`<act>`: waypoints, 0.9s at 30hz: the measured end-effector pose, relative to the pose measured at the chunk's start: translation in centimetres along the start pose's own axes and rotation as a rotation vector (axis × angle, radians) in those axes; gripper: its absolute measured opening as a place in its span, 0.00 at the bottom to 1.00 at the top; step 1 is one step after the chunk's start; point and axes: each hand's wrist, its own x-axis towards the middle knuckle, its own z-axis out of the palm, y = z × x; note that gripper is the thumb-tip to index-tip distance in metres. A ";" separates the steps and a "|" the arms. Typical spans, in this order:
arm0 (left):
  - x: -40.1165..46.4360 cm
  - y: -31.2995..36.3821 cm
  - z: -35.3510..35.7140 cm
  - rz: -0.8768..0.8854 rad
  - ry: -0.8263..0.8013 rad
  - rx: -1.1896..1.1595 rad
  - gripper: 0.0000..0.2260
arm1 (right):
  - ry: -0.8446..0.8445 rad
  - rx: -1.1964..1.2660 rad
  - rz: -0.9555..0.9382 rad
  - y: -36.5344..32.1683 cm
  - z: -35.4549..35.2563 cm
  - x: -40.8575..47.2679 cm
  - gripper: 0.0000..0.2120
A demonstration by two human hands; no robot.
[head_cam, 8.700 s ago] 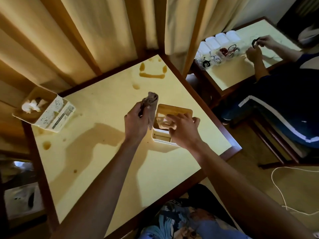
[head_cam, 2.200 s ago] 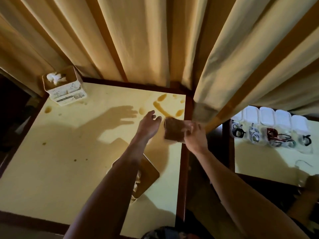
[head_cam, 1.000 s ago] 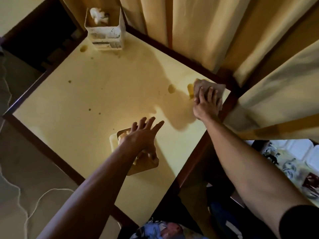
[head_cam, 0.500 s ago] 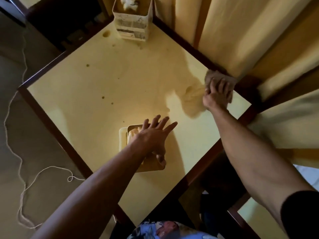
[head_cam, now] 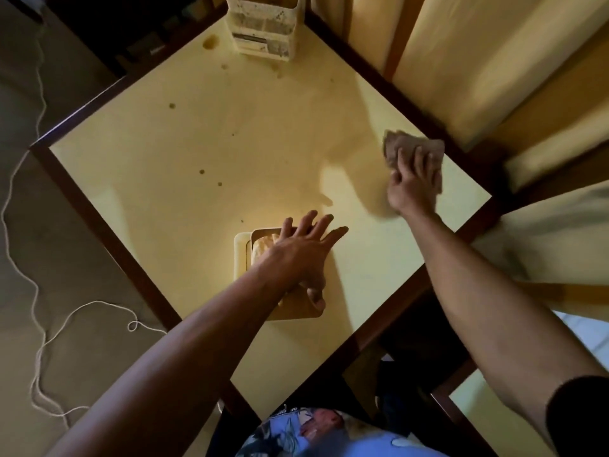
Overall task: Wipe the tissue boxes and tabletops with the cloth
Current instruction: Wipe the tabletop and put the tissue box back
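— What are the fingers (head_cam: 416, 159) of the right hand (head_cam: 410, 188) doing?
— They lie fairly straight and spread on a brownish, soft, crumpled cloth (head_cam: 412, 150), pressing it flat to the counter (head_cam: 263, 153) near its far right edge, close to the curtain (head_cam: 461, 61).

— And the left hand (head_cam: 296, 255)?
— Its fingers are stretched out and fanned, holding nothing, above a low rectangular tissue box (head_cam: 242, 255) with rounded corners and a pale tissue showing in its open top. Whether the palm touches the box I cannot tell.

— What is the counter like?
— A smooth, pale yellow square top with a dark wooden rim. Small brown spots (head_cam: 201, 172) dot the left half, and a bigger stain (head_cam: 211, 42) sits by the far corner.

— Any other box?
— A taller, upright one (head_cam: 263, 31), printed white card, stands at the far corner, well apart from both hands.

— Beyond the counter?
— A thin white cord (head_cam: 36, 245) loops over the floor on the left.
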 end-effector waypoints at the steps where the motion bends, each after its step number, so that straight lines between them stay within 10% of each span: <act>1: 0.0 -0.1 0.0 -0.007 -0.001 -0.006 0.67 | -0.012 0.005 -0.027 -1.4 0.4 0.4 0.30; 7: 0.1 0.0 0.1 -0.002 -0.007 0.012 0.65 | 0.015 0.021 -0.503 -3.2 4.0 -10.8 0.24; 16: 0.3 -0.1 0.2 -0.017 -0.005 -0.008 0.67 | 0.034 0.001 0.261 7.1 -1.7 -3.8 0.29; 23: 0.7 -0.5 0.6 -0.006 0.000 0.005 0.64 | 0.022 0.057 -0.333 -1.8 4.9 -16.7 0.26; 27: 0.5 -0.7 0.3 0.024 -0.019 0.018 0.65 | 0.057 0.097 -0.280 2.1 5.2 -22.8 0.25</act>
